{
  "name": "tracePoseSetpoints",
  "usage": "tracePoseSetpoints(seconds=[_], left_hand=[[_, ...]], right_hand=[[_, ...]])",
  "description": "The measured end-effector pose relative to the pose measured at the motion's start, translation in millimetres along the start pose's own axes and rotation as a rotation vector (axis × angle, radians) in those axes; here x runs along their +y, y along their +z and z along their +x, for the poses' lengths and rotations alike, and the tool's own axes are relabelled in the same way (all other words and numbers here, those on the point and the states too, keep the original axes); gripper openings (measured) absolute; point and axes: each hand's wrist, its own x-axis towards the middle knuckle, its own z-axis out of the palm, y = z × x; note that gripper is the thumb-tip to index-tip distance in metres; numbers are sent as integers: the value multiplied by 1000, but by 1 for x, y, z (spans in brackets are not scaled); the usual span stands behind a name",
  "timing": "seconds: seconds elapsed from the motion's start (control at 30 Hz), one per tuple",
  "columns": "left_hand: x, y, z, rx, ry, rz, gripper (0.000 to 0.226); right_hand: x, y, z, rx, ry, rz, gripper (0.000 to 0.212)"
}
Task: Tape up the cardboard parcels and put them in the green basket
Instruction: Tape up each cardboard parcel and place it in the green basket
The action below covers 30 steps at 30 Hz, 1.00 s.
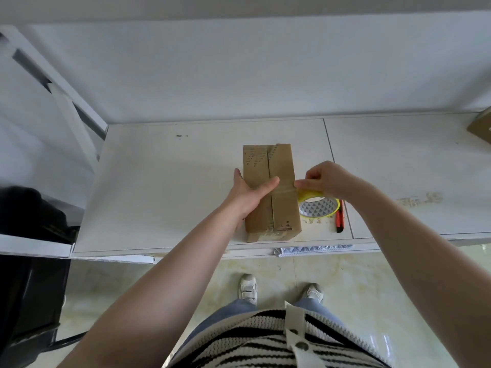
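A long brown cardboard parcel (276, 166) lies on the white table (164, 187), its top flaps meeting along a centre seam. My left hand (251, 193) grips the parcel's left side, thumb pressed across the top at the seam. A strip of clear tape runs from under that thumb to the right edge. My right hand (328, 180) holds the yellow-rimmed tape roll (317, 205) just off the parcel's right side, fingers pinched at the tape. The green basket is not in view.
An orange-and-black utility knife (340, 217) lies right of the roll. Another cardboard piece (482, 127) shows at the far right edge. A patterned cloth (313, 249) hangs off the table's front edge. A dark chair (29, 235) stands at the left.
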Motion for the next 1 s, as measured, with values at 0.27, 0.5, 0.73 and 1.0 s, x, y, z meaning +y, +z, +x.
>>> tracePoseSetpoints(seconds=[0.27,0.5,0.73,1.0], left_hand=[[-10,8,0,18,25,-288,60],[-13,-14,-2,53,99,-265,91],[2,-3,-11,49,69,257,91],[-10,-11,-7,92,92,98,95]], right_hand=[[-25,-27,-12,53,-72,-146,50],[-70,-37,-20,-91,-124,-181,35],[-97,-28,-17,-136,-195,-235,45],[-78,-30,-17,134,-116,-387,52]])
